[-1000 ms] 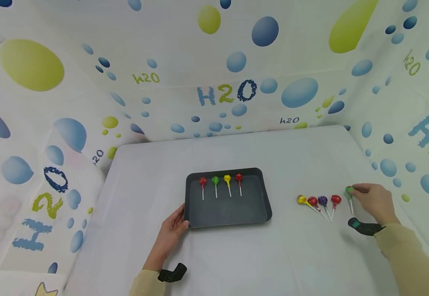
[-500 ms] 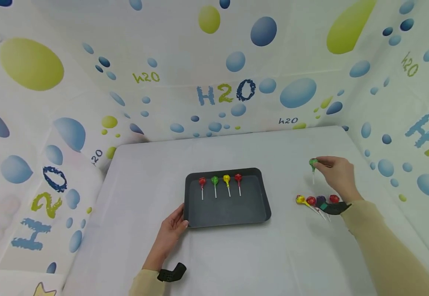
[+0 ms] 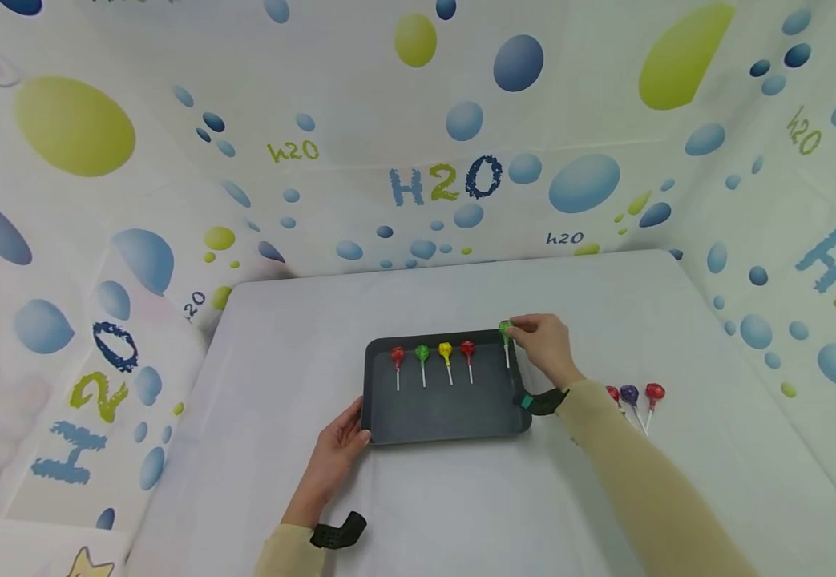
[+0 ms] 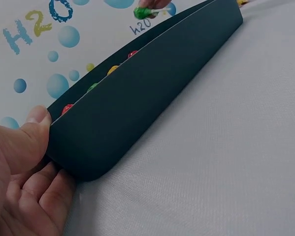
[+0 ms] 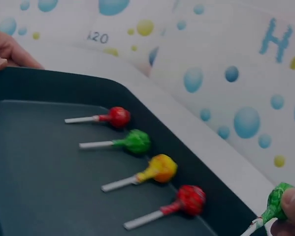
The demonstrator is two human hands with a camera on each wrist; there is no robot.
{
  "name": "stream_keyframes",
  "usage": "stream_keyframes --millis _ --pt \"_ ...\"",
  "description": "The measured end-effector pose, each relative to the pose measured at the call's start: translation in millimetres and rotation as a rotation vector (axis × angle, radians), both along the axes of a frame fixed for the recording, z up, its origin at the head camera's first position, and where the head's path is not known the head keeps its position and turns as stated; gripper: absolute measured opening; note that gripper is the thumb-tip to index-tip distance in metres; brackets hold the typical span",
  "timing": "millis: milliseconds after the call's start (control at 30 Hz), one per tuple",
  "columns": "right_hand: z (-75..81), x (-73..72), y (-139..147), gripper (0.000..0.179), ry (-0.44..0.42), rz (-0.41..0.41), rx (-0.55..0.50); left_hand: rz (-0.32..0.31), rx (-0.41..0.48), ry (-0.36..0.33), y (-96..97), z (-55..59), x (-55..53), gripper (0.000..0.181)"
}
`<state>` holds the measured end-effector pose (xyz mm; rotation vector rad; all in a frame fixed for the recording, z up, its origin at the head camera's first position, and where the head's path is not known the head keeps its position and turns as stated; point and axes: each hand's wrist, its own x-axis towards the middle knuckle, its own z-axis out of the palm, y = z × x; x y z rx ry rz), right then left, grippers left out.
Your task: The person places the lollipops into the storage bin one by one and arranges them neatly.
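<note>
My right hand pinches a green lollipop by its wrapped head, over the right end of the dark grey tray; its white stick points down. In the tray a red lollipop, a green one, a yellow one and another red one lie in a row along the far side, sticks toward me. My left hand grips the tray's near left corner, thumb on the rim in the left wrist view and fingers curled against the outside wall.
Right of the tray, partly behind my right sleeve, lie a purple lollipop, a red one and another red one. A white cloth covers the table. Patterned sheets hang around its back and sides.
My right hand has picked up the green lollipop at the far right and carried it left, past the loose lollipops, to above the tray. My left hand has stayed on the tray's corner.
</note>
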<state>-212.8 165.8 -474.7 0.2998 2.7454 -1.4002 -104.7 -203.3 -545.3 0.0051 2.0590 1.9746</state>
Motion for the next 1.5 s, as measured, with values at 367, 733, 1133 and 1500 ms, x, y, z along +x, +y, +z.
stream_keyframes --millis 367,733,1133,1500 --pt "-20.8 -1.9 -41 0.027 -0.049 0.002 0.162 0.005 0.007 -0.013 1.5 1.8 0.6 0.067" --pt "-27.6 -7.9 -49 0.018 -0.047 -0.005 0.252 0.006 0.0 -0.001 2.3 1.0 0.6 0.067" --pt "-28.8 -10.9 -51 0.023 -0.015 0.03 0.314 0.014 0.007 -0.031 1.9 2.8 0.6 0.067" --pt "-22.5 -7.7 -53 0.03 -0.033 0.038 0.291 0.009 0.006 0.002 1.5 3.7 1.4 0.066"
